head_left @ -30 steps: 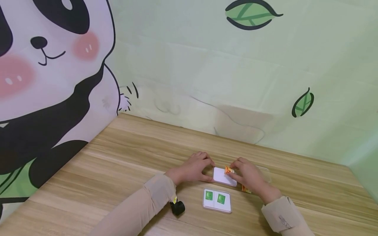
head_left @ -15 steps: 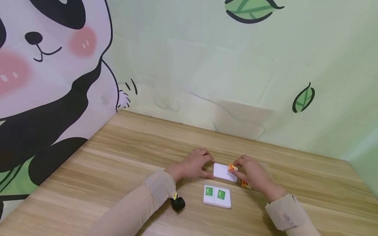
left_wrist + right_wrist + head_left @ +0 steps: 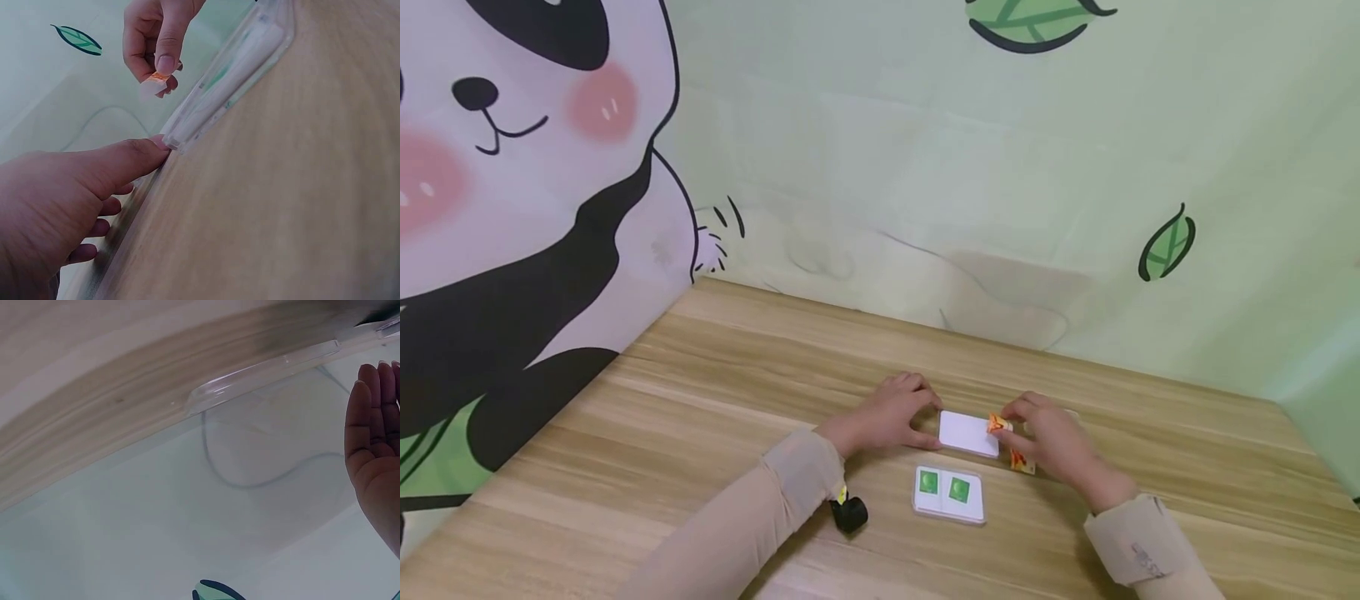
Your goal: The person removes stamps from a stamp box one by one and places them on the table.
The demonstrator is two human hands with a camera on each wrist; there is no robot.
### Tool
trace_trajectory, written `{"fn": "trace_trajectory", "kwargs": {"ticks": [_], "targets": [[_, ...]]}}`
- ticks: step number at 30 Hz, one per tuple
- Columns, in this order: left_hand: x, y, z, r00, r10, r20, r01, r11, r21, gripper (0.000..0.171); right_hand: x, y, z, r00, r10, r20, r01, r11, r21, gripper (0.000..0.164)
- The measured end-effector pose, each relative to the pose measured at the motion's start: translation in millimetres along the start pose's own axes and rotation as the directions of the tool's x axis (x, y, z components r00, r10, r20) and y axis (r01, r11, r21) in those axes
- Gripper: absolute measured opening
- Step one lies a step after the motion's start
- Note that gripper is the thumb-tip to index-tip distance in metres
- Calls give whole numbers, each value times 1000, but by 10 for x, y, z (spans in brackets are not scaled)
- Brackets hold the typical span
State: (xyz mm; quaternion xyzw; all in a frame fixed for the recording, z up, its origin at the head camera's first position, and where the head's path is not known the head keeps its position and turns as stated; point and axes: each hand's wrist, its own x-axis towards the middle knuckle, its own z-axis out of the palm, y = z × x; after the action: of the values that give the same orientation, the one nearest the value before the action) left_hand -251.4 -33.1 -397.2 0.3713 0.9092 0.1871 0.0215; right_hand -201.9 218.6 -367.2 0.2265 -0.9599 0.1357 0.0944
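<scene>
A white-topped flat rectangular case (image 3: 967, 433) lies on the wooden table. My left hand (image 3: 891, 412) holds it at the left end, thumb at the near corner and index finger at the far one. Between thumb and fingers my right hand (image 3: 1060, 440) pinches a small orange printed piece (image 3: 997, 423), over the case's right end. In the left wrist view that piece (image 3: 159, 79) has an orange part and a whitish part. Another orange printed piece (image 3: 1022, 462) lies under the right hand, partly hidden. The right wrist view shows the hand's palm (image 3: 378, 469), not the piece.
Nearer the body lies a clear case (image 3: 962, 510) with two green pictures on white. A clear plastic tray or lid (image 3: 262, 376) stands beyond the right hand, mostly hidden in the head view. A black device (image 3: 850, 515) hangs at the left cuff. A printed wall backs the table (image 3: 760, 367).
My right hand has moved to the right with the orange piece, from over the white case's middle to its right end. The left hand stays at the case.
</scene>
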Motion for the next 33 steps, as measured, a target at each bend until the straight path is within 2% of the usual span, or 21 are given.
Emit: {"fn": "trace_trajectory", "kwargs": {"ticks": [12, 33], "targets": [[7, 3, -5, 1000, 7, -14, -7, 1000, -4, 56, -74, 92, -52, 1000, 3, 29, -3, 1000, 18, 25], [0, 5, -6, 1000, 8, -3, -8, 1000, -17, 57, -245, 159, -143, 1000, -12, 11, 12, 1000, -4, 20]]}}
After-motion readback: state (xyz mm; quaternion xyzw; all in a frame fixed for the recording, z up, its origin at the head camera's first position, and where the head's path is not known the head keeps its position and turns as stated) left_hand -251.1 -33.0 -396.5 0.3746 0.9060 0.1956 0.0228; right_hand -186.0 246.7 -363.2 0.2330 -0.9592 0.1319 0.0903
